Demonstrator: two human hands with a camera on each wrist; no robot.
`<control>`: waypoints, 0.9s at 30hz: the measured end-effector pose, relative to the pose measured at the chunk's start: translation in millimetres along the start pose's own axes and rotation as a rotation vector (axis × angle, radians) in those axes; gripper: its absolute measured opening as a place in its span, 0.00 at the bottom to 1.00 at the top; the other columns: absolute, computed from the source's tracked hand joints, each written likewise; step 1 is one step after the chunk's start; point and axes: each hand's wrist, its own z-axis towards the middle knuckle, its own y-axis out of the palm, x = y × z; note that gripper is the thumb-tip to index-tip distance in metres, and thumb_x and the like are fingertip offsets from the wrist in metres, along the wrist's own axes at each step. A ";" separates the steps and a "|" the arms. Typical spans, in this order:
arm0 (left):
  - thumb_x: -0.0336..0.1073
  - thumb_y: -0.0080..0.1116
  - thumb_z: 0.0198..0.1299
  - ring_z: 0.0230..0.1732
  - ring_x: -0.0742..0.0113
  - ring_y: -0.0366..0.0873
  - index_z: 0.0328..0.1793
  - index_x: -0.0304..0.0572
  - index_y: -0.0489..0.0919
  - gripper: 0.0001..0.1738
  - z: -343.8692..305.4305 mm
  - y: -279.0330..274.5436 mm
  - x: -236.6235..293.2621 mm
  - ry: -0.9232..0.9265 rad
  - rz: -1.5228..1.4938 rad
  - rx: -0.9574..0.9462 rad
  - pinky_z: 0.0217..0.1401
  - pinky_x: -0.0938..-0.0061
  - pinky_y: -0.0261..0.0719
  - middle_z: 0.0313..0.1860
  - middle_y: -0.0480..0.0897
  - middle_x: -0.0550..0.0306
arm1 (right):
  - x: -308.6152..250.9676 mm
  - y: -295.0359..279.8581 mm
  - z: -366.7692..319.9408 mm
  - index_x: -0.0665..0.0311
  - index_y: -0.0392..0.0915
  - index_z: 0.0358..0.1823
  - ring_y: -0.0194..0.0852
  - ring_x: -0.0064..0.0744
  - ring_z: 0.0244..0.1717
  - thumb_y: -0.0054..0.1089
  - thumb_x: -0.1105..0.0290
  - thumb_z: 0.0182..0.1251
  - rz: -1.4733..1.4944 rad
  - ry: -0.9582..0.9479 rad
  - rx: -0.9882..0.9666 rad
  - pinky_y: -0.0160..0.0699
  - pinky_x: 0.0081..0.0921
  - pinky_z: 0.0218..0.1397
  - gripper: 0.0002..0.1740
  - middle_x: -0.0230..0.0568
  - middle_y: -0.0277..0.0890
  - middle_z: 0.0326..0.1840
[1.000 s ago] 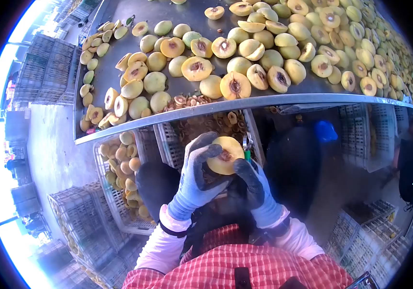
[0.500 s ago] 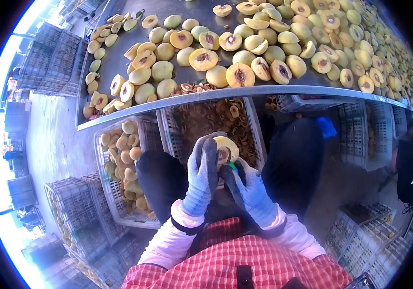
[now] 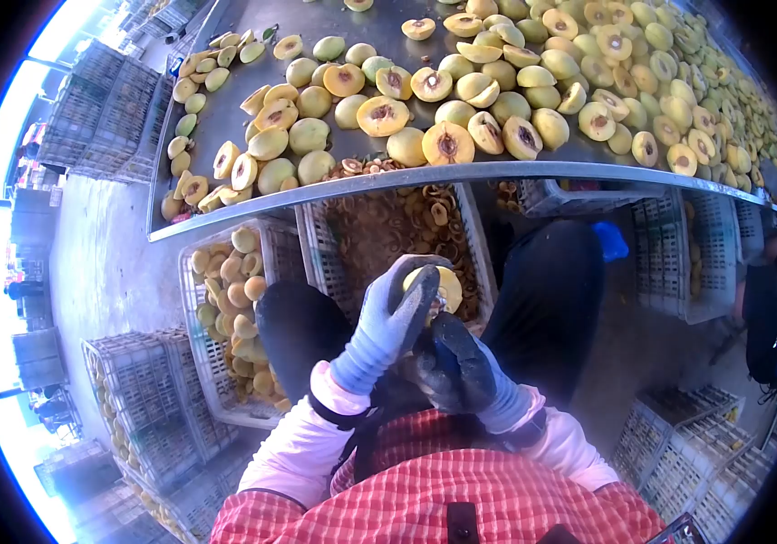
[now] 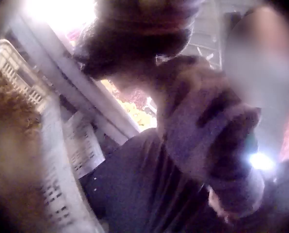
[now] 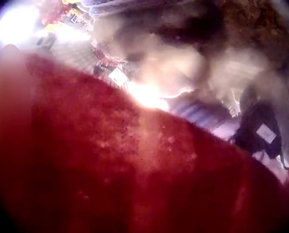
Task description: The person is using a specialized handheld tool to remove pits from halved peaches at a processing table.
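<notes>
In the head view, my gloved left hand [image 3: 393, 304] grips a halved yellow fruit [image 3: 449, 288] between thumb and fingers. Just below it, my gloved right hand [image 3: 461, 367] curls round a small tool, whose metal end [image 3: 437, 308] shows against the cut face; its handle is hidden in the glove. The fruit is partly covered by the left thumb. Beneath both hands stands a white crate [image 3: 319, 249] with brown scraps. Both wrist views are blurred; a dark glove [image 4: 203, 116] fills the middle of the left one, and red cloth covers most of the right one.
A metal table [image 3: 334, 193] bears many whole and halved fruits beyond the crate. Left of my knees is a crate of fruit halves [image 3: 245, 299]. Stacked crates [image 3: 157, 390] stand at the left, others [image 3: 678, 435] at the lower right. A blue item [image 3: 610, 240] lies beside my right knee.
The fruit half has turned in my left hand and moved slightly right since the half-second-old frame. My right hand has rolled over, so the tool's green part no longer shows.
</notes>
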 end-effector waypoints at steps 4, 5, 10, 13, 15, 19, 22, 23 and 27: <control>0.41 0.49 0.67 0.44 0.69 0.77 0.54 0.33 0.76 0.19 11.1 -3.8 11.7 -0.100 -0.014 -0.176 0.49 0.74 0.75 0.42 0.80 0.52 | 15.0 -24.7 6.3 0.62 0.73 0.34 0.57 0.23 0.08 0.42 0.39 0.71 0.103 0.109 -0.011 0.59 0.19 0.11 0.30 0.32 0.65 0.15; 0.40 0.49 0.66 0.44 0.68 0.78 0.53 0.33 0.77 0.18 13.5 -3.9 3.7 -0.080 0.030 -0.170 0.50 0.73 0.76 0.42 0.80 0.51 | 15.9 -27.6 8.7 0.61 0.73 0.34 0.58 0.22 0.09 0.42 0.38 0.71 0.260 0.179 -0.048 0.58 0.18 0.11 0.30 0.32 0.65 0.15; 0.39 0.48 0.67 0.42 0.64 0.81 0.46 0.32 0.79 0.16 6.4 2.8 -16.0 0.124 0.124 -0.095 0.48 0.73 0.78 0.42 0.81 0.49 | 11.3 -10.0 -0.5 0.61 0.69 0.36 0.59 0.21 0.13 0.39 0.39 0.72 0.808 0.330 -0.560 0.59 0.19 0.12 0.29 0.30 0.61 0.16; 0.54 0.42 0.71 0.40 0.63 0.82 0.52 0.35 0.78 0.27 -10.5 13.2 -43.0 -0.255 -0.560 0.022 0.47 0.72 0.80 0.40 0.83 0.50 | 25.0 -12.5 9.8 0.60 0.65 0.34 0.59 0.21 0.13 0.38 0.39 0.72 0.883 0.306 -0.721 0.61 0.19 0.12 0.28 0.30 0.61 0.17; 0.60 0.43 0.68 0.42 0.62 0.81 0.55 0.35 0.77 0.32 -14.8 14.1 -37.5 -0.361 -0.810 0.116 0.48 0.70 0.81 0.39 0.83 0.50 | 29.1 -10.4 9.8 0.60 0.64 0.33 0.58 0.21 0.13 0.39 0.39 0.72 0.806 0.253 -0.707 0.61 0.19 0.12 0.29 0.30 0.61 0.17; 0.62 0.40 0.68 0.40 0.65 0.80 0.48 0.32 0.78 0.35 -22.3 -3.3 -31.0 -0.256 -0.786 0.348 0.50 0.73 0.79 0.38 0.82 0.52 | 18.2 -14.3 13.5 0.60 0.64 0.32 0.57 0.19 0.13 0.37 0.38 0.72 0.777 0.211 -0.688 0.59 0.17 0.13 0.29 0.29 0.60 0.16; 0.45 0.55 0.62 0.41 0.66 0.79 0.48 0.35 0.79 0.20 -49.5 -51.7 -19.5 0.213 -0.153 0.689 0.48 0.73 0.78 0.41 0.82 0.53 | 34.0 -33.0 19.7 0.59 0.69 0.37 0.60 0.20 0.17 0.38 0.39 0.72 0.717 0.249 -0.587 0.62 0.19 0.17 0.28 0.28 0.60 0.19; 0.44 0.56 0.62 0.42 0.64 0.79 0.49 0.34 0.78 0.20 -58.3 -86.2 -25.1 0.270 -0.066 0.756 0.49 0.71 0.78 0.41 0.82 0.51 | 33.3 -38.1 21.7 0.59 0.71 0.39 0.60 0.20 0.17 0.37 0.39 0.72 0.697 0.261 -0.573 0.62 0.19 0.18 0.29 0.28 0.60 0.20; 0.41 0.59 0.63 0.44 0.59 0.77 0.58 0.33 0.74 0.22 -83.0 -212.9 -49.2 -0.071 1.137 1.067 0.55 0.67 0.75 0.45 0.79 0.48 | 30.7 -45.6 24.8 0.59 0.75 0.50 0.59 0.22 0.17 0.36 0.41 0.74 0.678 0.234 -0.619 0.61 0.19 0.17 0.29 0.30 0.61 0.20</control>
